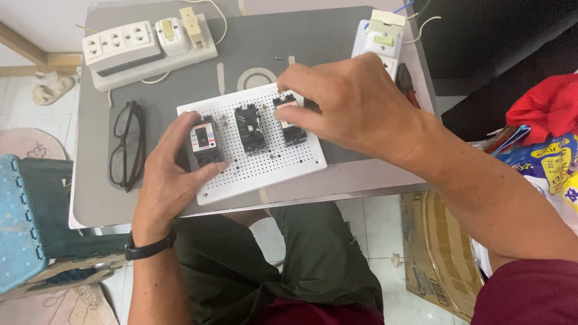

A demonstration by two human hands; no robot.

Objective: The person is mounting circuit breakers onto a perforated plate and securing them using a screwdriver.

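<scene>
A white perforated board (271,165) lies on a small grey table (96,192) and carries three black circuit breakers. My left hand (165,174) grips the board's left edge, thumb beside the left breaker (206,142). The middle breaker (250,129) stands untouched. My right hand (355,102) reaches in from the right and pinches the top of the right breaker (291,127), partly covering it. A black watch sits on my left wrist.
Black eyeglasses (126,144) lie left of the board. A white socket panel (147,45) sits at the table's back left, another white switch unit (380,36) at the back right beside red-handled pliers (406,84). A blue stool (24,222), cardboard box (436,253) and bags surround the table.
</scene>
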